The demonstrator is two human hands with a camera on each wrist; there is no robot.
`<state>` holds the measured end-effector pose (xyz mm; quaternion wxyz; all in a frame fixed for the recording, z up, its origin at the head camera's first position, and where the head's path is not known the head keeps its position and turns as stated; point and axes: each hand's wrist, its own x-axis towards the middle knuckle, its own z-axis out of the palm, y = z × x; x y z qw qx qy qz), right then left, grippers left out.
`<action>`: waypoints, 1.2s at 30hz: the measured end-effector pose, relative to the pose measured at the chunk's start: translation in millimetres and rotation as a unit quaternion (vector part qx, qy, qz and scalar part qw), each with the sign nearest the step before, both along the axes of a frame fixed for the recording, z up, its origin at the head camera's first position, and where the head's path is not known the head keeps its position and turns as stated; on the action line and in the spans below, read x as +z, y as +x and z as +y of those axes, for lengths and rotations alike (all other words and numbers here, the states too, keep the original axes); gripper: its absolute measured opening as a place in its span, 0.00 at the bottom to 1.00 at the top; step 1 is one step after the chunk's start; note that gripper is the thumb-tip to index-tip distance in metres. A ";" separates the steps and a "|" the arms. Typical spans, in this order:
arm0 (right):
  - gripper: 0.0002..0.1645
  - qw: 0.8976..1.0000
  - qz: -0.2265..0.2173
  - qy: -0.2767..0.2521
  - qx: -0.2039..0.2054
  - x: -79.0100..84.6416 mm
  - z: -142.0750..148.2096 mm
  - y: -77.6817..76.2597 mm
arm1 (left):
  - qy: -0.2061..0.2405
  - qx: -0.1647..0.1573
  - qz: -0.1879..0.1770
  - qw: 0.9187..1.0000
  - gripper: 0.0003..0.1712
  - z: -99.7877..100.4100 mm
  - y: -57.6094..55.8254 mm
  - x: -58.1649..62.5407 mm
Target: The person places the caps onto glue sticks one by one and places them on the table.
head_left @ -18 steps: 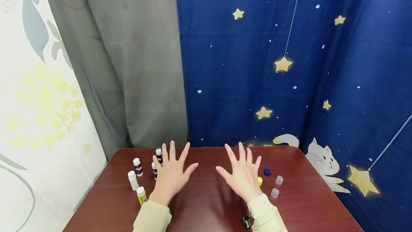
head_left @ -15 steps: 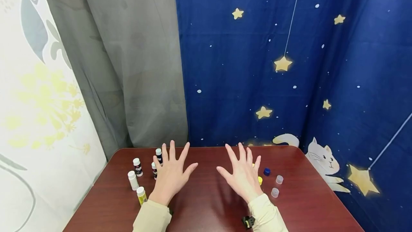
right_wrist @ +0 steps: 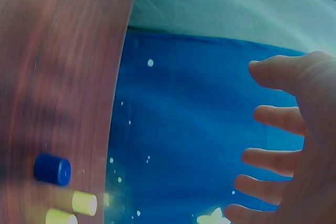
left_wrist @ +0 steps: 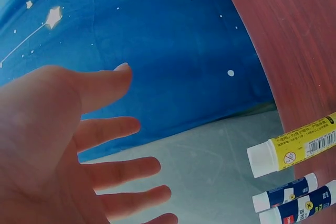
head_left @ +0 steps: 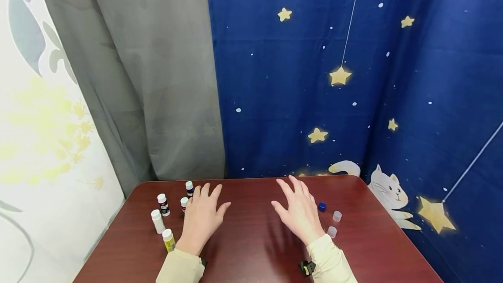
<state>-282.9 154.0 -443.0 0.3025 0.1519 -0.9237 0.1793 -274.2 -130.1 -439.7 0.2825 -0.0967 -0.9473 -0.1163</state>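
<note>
My left hand point(head_left: 202, 222) hovers over the left half of the table, fingers spread and holding nothing. Beside it stand several tubes that look like glue sticks: a yellow tube point(head_left: 169, 240), a white tube point(head_left: 158, 222) and dark-labelled ones such as the dark tube point(head_left: 163, 205). The left wrist view shows the yellow tube point(left_wrist: 304, 145) with its white end and printed label. Over the right half, my right hand point(head_left: 300, 215) is raised with relaxed fingers around nothing. Close to it lie a blue cap point(head_left: 322, 206) and two clear caps point(head_left: 337, 216). Two yellow caps point(right_wrist: 84, 203) appear in the right wrist view; my hand hides them from the head view.
The dark red table point(head_left: 243, 248) ends at a far edge just beyond my fingertips. Behind it hang a grey curtain point(head_left: 180, 77) and a blue starry curtain point(head_left: 275, 91). A white patterned curtain point(head_left: 47, 143) borders the left side.
Both hands have relaxed from a wide spread, fingers bending slightly. The left hand has lowered a little. The whole scene has shifted slightly left as the head turned.
</note>
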 end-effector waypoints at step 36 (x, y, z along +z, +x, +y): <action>0.28 0.978 -0.199 0.036 -0.058 -34.4 93.5 -40.8 | 0.018 0.001 -0.012 1.000 0.34 -12.6 12.9 -8.3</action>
